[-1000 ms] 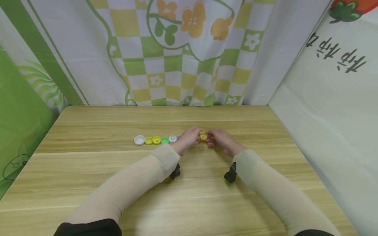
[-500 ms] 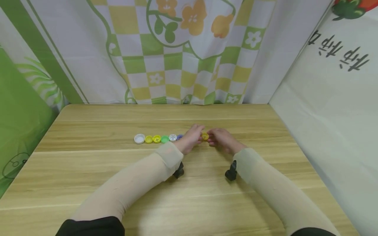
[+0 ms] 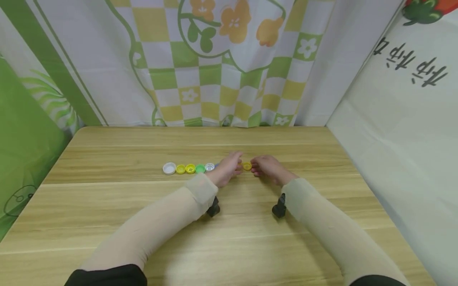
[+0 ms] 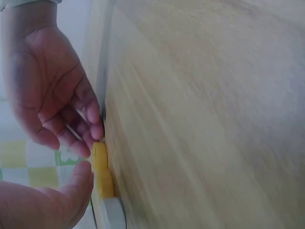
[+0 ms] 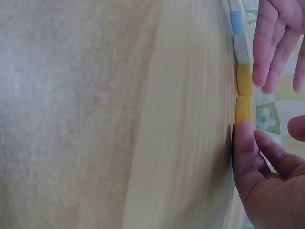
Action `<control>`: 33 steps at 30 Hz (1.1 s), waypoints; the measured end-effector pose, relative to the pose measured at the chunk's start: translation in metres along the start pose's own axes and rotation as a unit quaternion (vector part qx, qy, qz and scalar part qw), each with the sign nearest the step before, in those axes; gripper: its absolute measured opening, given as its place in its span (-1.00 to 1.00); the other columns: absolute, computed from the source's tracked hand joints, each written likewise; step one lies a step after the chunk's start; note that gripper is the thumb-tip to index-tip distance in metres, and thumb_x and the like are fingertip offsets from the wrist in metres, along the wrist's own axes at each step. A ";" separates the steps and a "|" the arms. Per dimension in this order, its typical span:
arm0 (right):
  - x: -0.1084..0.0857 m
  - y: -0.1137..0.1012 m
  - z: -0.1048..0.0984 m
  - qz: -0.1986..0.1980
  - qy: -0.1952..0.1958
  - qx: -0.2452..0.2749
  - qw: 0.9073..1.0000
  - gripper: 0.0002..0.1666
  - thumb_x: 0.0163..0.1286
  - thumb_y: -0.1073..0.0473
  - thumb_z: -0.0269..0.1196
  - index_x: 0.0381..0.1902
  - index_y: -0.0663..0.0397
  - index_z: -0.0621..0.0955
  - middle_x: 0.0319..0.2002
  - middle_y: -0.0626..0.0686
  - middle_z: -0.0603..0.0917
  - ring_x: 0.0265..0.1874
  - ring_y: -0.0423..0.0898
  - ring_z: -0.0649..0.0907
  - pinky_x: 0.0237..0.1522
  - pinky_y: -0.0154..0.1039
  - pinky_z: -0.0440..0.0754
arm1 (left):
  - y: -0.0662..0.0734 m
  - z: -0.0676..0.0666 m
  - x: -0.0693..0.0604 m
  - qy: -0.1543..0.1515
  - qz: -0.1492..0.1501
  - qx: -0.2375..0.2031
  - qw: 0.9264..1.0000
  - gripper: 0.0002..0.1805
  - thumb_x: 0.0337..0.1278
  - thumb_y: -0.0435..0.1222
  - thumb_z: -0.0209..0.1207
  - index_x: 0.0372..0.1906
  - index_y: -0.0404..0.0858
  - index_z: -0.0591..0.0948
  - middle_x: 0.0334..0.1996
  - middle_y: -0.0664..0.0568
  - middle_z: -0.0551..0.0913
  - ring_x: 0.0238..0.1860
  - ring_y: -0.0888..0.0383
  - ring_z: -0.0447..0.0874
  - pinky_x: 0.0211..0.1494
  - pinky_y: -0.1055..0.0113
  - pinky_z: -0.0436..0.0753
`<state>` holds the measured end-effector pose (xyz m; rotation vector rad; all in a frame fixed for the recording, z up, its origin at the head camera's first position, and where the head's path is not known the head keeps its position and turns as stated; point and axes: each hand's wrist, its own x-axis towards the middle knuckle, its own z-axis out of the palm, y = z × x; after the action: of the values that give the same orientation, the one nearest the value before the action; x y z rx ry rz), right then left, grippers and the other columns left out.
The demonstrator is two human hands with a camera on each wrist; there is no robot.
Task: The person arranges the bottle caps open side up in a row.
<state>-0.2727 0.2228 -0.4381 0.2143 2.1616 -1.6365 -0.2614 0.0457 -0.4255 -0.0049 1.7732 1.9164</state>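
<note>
A row of bottle caps lies on the table. In the head view a yellow cap (image 3: 247, 166) at its right end lies between the hands. My right hand (image 3: 270, 168) touches that cap's right side with its fingertips; in the right wrist view its thumb stands apart. My left hand (image 3: 227, 170) hovers over the row with fingers extended, hiding part of it. Another yellow cap (image 5: 244, 79), a white cap (image 5: 241, 49) and a blue cap (image 5: 236, 22) run on from the end cap.
Farther left in the row are a large white cap (image 3: 169, 168), two yellow caps (image 3: 190, 169), a green cap (image 3: 200, 169) and a white cap (image 3: 209, 167). The wooden table (image 3: 229, 246) ends at a patterned curtain (image 3: 229, 79) behind and a white sheet (image 3: 400, 143) on the right.
The end yellow cap was held between the hands and now lies flat on the table. Over the last half second it shifted slightly left, and my left hand drew back left.
</note>
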 end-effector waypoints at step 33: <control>-0.053 -0.014 0.077 -0.066 -0.201 -0.082 0.974 -0.42 0.49 0.30 0.21 0.40 0.39 0.41 0.18 0.31 0.57 0.04 0.10 0.69 0.14 -0.03 0.68 | -0.028 -0.122 -0.115 -0.017 0.011 0.158 0.987 -0.36 0.31 -0.48 0.20 0.43 -0.51 0.26 0.26 -0.42 0.35 0.21 -0.20 0.48 0.21 0.09 0.65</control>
<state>-0.2125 0.1529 -0.4207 -0.2940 2.0107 -1.4110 -0.1934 -0.1103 -0.4288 0.1597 2.0404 1.6206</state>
